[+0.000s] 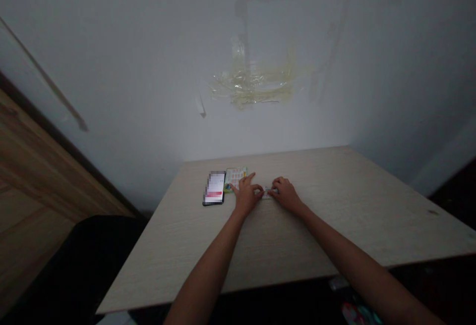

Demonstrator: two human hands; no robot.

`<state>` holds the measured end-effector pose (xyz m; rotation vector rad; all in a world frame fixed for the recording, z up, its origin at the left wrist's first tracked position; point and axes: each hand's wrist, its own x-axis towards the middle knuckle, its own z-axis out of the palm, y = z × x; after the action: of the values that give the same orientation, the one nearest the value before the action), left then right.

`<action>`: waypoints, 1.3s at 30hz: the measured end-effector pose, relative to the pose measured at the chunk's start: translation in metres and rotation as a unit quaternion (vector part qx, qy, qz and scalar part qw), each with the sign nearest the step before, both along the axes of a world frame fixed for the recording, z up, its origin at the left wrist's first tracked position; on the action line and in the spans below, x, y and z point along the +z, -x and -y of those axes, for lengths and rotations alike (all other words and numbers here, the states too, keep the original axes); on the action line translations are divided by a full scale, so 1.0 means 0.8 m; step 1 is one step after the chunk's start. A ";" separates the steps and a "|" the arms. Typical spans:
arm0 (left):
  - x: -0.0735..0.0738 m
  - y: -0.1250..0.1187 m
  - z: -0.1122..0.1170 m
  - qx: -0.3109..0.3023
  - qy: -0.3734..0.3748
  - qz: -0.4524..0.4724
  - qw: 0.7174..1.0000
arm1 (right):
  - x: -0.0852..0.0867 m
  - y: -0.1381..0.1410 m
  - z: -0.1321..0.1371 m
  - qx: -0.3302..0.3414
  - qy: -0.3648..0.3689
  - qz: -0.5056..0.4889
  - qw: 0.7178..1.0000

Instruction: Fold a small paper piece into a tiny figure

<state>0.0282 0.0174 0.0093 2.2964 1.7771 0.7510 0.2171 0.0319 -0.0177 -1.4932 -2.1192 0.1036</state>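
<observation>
Between my two hands lies a small, flat, whitish piece with printed marks [267, 193], low over the table; its exact kind is too small to tell. My left hand [247, 196] pinches its left end between thumb and finger, with some other fingers spread outward. At its right end, my right hand [286, 194] is closed with the fingertips bunched on the edge. Just left of my left hand is a colourful printed sheet or booklet [235, 176], partly covered by that hand. A phone [214, 189] with a lit, blurred screen lies beside the sheet.
The pale wooden table [334, 201] meets a grey-white wall [148, 92] at its far edge. Strips of old clear tape [256, 84] cling to the wall. A dark chair-like shape [100, 245] stands at the left, near wooden panelling [29, 181].
</observation>
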 end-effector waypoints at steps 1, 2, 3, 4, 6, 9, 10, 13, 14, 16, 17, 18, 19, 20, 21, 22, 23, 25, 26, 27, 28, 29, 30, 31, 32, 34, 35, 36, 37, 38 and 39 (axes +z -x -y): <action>0.000 0.000 0.000 0.002 0.000 0.001 1.000 | 0.000 0.000 0.000 -0.003 0.003 0.002 1.000; 0.000 -0.001 0.000 0.003 0.000 0.002 1.000 | 0.000 0.001 0.000 -0.004 0.005 0.005 1.000; 0.000 -0.001 0.000 0.004 0.000 0.003 1.000 | 0.000 0.001 0.000 -0.005 0.007 0.008 1.000; 0.001 -0.001 0.001 0.004 0.001 0.004 1.000 | 0.000 0.001 -0.001 -0.005 0.009 0.010 1.000; 0.001 -0.002 0.001 0.002 0.003 0.005 1.000 | -0.001 0.001 -0.002 -0.005 0.010 0.013 1.000; 0.002 -0.001 0.001 0.002 0.005 0.005 1.000 | -0.003 0.000 -0.003 -0.004 0.009 0.011 1.000; 0.002 -0.001 0.001 0.002 0.004 0.004 1.000 | -0.003 0.000 -0.003 -0.003 0.009 0.012 1.000; 0.000 0.000 0.000 0.002 0.001 0.001 1.000 | -0.004 -0.001 -0.003 -0.001 0.011 0.019 1.000; -0.001 0.000 0.000 0.001 0.000 0.001 1.000 | -0.004 0.000 -0.002 -0.003 0.013 0.021 1.000; -0.003 0.001 -0.001 0.001 -0.002 -0.001 1.000 | -0.004 0.000 -0.002 -0.007 0.015 0.022 1.000; -0.003 0.001 -0.001 0.002 -0.003 -0.003 1.000 | -0.003 0.001 -0.002 -0.008 0.015 0.021 1.000; -0.004 0.001 -0.001 0.001 -0.005 -0.005 1.000 | -0.003 0.001 -0.001 -0.010 0.016 0.020 1.000; -0.004 0.001 -0.001 0.001 -0.006 -0.008 1.000 | -0.002 0.002 -0.001 -0.011 0.016 0.020 1.000; -0.004 0.001 0.000 0.000 -0.008 -0.011 1.000 | -0.002 0.002 0.000 -0.011 0.017 0.020 1.000; -0.004 0.001 0.000 -0.001 -0.010 -0.013 1.000 | -0.001 0.002 0.000 -0.011 0.017 0.019 1.000; -0.004 0.002 0.000 -0.003 -0.010 -0.017 1.000 | -0.001 0.002 0.001 -0.011 0.018 0.018 1.000; -0.004 0.002 0.000 -0.007 -0.010 -0.020 1.000 | 0.000 0.002 0.002 -0.010 0.018 0.017 1.000; -0.004 0.002 0.000 -0.014 -0.009 -0.029 0.999 | 0.000 0.002 0.003 -0.008 0.018 0.015 1.000; -0.004 0.002 0.000 -0.018 -0.007 -0.035 0.999 | 0.000 0.002 0.003 -0.007 0.016 0.013 1.000; -0.004 0.002 0.000 -0.020 -0.006 -0.041 0.999 | 0.000 0.002 0.003 -0.006 0.014 0.011 1.000; -0.004 0.002 0.000 -0.022 -0.004 -0.047 0.999 | 0.000 0.002 0.003 -0.005 0.010 0.008 1.000; -0.004 0.003 0.000 -0.022 -0.003 -0.052 0.998 | -0.001 0.001 0.002 -0.006 0.005 0.003 1.000; -0.003 0.003 0.000 -0.024 -0.002 -0.056 0.998 | -0.002 0.001 0.002 -0.006 0.001 -0.002 1.000; -0.003 0.003 0.001 -0.026 -0.002 -0.060 0.998 | -0.003 0.000 0.001 -0.006 -0.004 -0.008 1.000; -0.002 0.003 0.002 -0.030 -0.004 -0.063 0.998 | -0.005 -0.001 0.000 -0.007 -0.009 -0.015 1.000; -0.001 0.003 0.004 -0.042 -0.009 -0.068 0.997 | -0.008 -0.004 -0.003 -0.007 -0.019 -0.027 0.999; 0.001 0.004 0.005 -0.049 -0.010 -0.071 0.996 | -0.010 -0.005 -0.004 -0.009 -0.026 -0.033 0.999; 0.002 0.004 0.007 -0.054 -0.010 -0.073 0.996 | -0.011 -0.006 -0.004 -0.010 -0.033 -0.038 0.999; 0.003 0.005 0.008 -0.059 -0.007 -0.075 0.995 | -0.012 -0.007 -0.004 -0.013 -0.041 -0.043 0.998; 0.005 0.005 0.009 -0.061 -0.002 -0.077 0.995 | -0.013 -0.008 -0.004 -0.017 -0.047 -0.046 0.998; 0.006 0.006 0.010 -0.064 0.004 -0.078 0.995 | -0.013 -0.009 -0.004 -0.021 -0.051 -0.047 0.997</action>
<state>0.0232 0.0097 0.0143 2.4982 1.6669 0.5571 0.2240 0.0353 -0.0282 -1.4435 -1.9883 0.0494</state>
